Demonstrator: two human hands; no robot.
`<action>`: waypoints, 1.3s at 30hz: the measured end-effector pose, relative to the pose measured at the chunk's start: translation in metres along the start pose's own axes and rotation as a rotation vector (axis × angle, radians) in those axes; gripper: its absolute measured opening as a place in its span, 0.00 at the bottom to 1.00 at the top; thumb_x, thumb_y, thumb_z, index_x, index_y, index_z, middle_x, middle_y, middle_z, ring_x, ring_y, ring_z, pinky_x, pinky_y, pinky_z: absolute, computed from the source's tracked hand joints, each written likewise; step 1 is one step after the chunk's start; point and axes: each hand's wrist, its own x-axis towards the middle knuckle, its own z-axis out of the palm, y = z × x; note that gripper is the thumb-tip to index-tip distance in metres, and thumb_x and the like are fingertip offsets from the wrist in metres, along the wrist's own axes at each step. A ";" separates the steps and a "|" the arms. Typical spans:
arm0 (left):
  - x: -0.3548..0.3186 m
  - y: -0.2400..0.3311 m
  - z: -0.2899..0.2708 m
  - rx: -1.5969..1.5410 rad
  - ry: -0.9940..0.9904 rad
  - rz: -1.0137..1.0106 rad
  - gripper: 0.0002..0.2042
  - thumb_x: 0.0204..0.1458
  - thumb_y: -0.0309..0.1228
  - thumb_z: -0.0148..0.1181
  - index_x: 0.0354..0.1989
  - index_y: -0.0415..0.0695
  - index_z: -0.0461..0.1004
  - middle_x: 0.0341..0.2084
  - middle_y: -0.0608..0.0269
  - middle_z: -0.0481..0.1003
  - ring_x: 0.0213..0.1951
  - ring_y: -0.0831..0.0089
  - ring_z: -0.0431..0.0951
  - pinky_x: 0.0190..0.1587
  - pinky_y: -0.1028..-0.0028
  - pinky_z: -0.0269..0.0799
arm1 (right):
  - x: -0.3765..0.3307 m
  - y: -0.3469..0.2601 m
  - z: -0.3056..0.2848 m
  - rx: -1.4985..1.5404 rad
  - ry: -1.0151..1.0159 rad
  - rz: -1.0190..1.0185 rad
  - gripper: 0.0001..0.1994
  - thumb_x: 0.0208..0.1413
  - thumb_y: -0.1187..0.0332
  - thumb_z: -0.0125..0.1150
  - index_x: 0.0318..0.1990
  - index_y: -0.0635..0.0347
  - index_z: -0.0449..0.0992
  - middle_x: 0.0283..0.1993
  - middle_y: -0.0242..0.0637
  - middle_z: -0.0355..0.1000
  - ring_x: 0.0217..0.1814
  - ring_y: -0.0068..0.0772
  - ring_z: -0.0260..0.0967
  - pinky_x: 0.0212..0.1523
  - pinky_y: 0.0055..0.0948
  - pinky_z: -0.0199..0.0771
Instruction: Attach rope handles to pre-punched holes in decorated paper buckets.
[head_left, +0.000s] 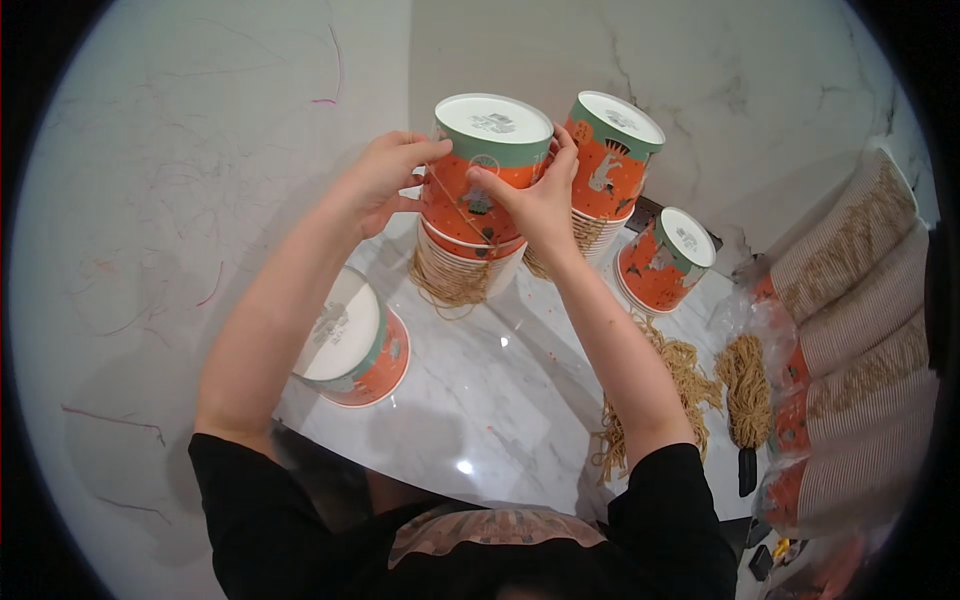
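Observation:
An orange paper bucket [465,200] with a green band and a white base stands upside down atop a stack of nested buckets [500,275]. My left hand [395,180] is closed against its left side, thumb on the green band. Around its right side wraps my right hand [540,195], thumb in front and fingers partly hidden behind. A thin tan cord slants across the bucket's front below the hands. More tan cord [445,280] hangs in loops over the stack's left side.
Another stack topped by an orange bucket [610,165] stands just right. Single upturned buckets sit at right [660,265] and near left [375,365]. Loose tan cords [680,375] and a tied cord bundle [743,390] lie by my right arm. Long bucket stacks [850,350] line the far right.

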 end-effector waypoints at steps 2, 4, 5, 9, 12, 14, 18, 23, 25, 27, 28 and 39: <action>0.004 -0.005 -0.004 0.012 -0.034 0.001 0.28 0.59 0.40 0.65 0.60 0.35 0.63 0.55 0.50 0.67 0.58 0.60 0.68 0.52 0.57 0.75 | -0.004 0.002 0.002 0.015 -0.003 -0.008 0.63 0.37 0.49 0.85 0.70 0.70 0.43 0.67 0.57 0.47 0.72 0.54 0.50 0.71 0.44 0.59; 0.005 -0.006 -0.002 -0.001 -0.035 0.002 0.27 0.59 0.39 0.65 0.60 0.34 0.64 0.55 0.51 0.68 0.57 0.60 0.68 0.51 0.57 0.75 | -0.007 -0.003 0.002 -0.008 -0.001 0.016 0.62 0.39 0.48 0.84 0.71 0.68 0.43 0.68 0.55 0.46 0.74 0.52 0.50 0.73 0.44 0.58; 0.005 -0.006 -0.001 -0.016 -0.034 0.006 0.27 0.59 0.39 0.65 0.59 0.34 0.65 0.55 0.51 0.68 0.56 0.60 0.69 0.51 0.57 0.75 | -0.008 -0.003 0.002 -0.006 0.001 0.019 0.62 0.39 0.48 0.84 0.71 0.68 0.43 0.68 0.55 0.46 0.74 0.52 0.50 0.73 0.44 0.58; 0.001 -0.004 0.005 0.007 -0.031 -0.006 0.23 0.60 0.39 0.64 0.56 0.36 0.67 0.54 0.53 0.68 0.55 0.62 0.70 0.50 0.58 0.75 | -0.012 0.001 0.005 -0.032 0.042 -0.003 0.63 0.38 0.48 0.85 0.70 0.69 0.42 0.67 0.54 0.46 0.72 0.53 0.51 0.72 0.45 0.59; 0.001 -0.005 0.002 0.003 -0.056 -0.019 0.21 0.60 0.39 0.63 0.54 0.37 0.69 0.54 0.55 0.68 0.55 0.64 0.69 0.49 0.59 0.75 | -0.013 0.005 0.008 -0.027 0.051 -0.018 0.63 0.37 0.48 0.85 0.70 0.69 0.42 0.67 0.55 0.46 0.71 0.55 0.50 0.71 0.46 0.59; 0.002 -0.006 0.002 -0.003 -0.060 -0.030 0.18 0.61 0.39 0.62 0.51 0.39 0.71 0.53 0.55 0.69 0.55 0.65 0.69 0.49 0.59 0.75 | -0.014 0.009 0.009 -0.025 0.055 -0.026 0.63 0.37 0.48 0.85 0.70 0.69 0.42 0.67 0.55 0.46 0.72 0.55 0.50 0.71 0.46 0.59; 0.002 -0.009 0.006 -0.010 -0.038 -0.044 0.17 0.61 0.38 0.62 0.50 0.39 0.71 0.52 0.57 0.70 0.54 0.65 0.69 0.49 0.59 0.75 | -0.015 0.015 0.009 -0.010 0.045 -0.038 0.63 0.37 0.49 0.85 0.70 0.69 0.41 0.67 0.55 0.45 0.72 0.55 0.49 0.71 0.47 0.59; 0.005 -0.014 0.001 -0.001 -0.045 -0.058 0.09 0.61 0.34 0.60 0.43 0.43 0.72 0.46 0.61 0.73 0.49 0.70 0.73 0.52 0.55 0.80 | -0.019 0.019 0.013 -0.001 0.045 -0.051 0.63 0.38 0.49 0.85 0.70 0.69 0.40 0.68 0.56 0.45 0.73 0.55 0.47 0.72 0.47 0.57; 0.005 -0.015 0.002 -0.008 -0.039 -0.061 0.08 0.61 0.33 0.60 0.42 0.43 0.71 0.45 0.61 0.73 0.49 0.70 0.72 0.52 0.55 0.79 | -0.022 0.020 0.014 0.002 0.060 -0.060 0.64 0.38 0.49 0.85 0.71 0.70 0.40 0.68 0.57 0.45 0.74 0.57 0.45 0.72 0.49 0.55; 0.005 -0.017 0.003 -0.012 -0.031 -0.062 0.08 0.61 0.33 0.60 0.41 0.43 0.71 0.45 0.61 0.73 0.50 0.70 0.72 0.52 0.55 0.79 | -0.023 0.023 0.016 -0.007 0.067 -0.067 0.64 0.40 0.49 0.84 0.72 0.69 0.39 0.68 0.56 0.45 0.74 0.56 0.45 0.73 0.48 0.54; 0.006 -0.018 0.002 -0.036 -0.033 -0.064 0.07 0.60 0.33 0.60 0.41 0.43 0.71 0.44 0.62 0.73 0.50 0.70 0.72 0.52 0.55 0.79 | -0.024 0.023 0.017 -0.014 0.072 -0.075 0.64 0.41 0.50 0.83 0.73 0.69 0.38 0.68 0.55 0.45 0.74 0.55 0.46 0.74 0.47 0.53; -0.055 -0.007 0.022 -0.226 0.309 -0.112 0.30 0.59 0.36 0.61 0.64 0.36 0.55 0.73 0.49 0.49 0.77 0.58 0.44 0.72 0.46 0.54 | -0.025 0.029 0.018 0.012 0.057 -0.084 0.67 0.41 0.48 0.82 0.74 0.72 0.34 0.71 0.58 0.41 0.76 0.57 0.42 0.75 0.48 0.52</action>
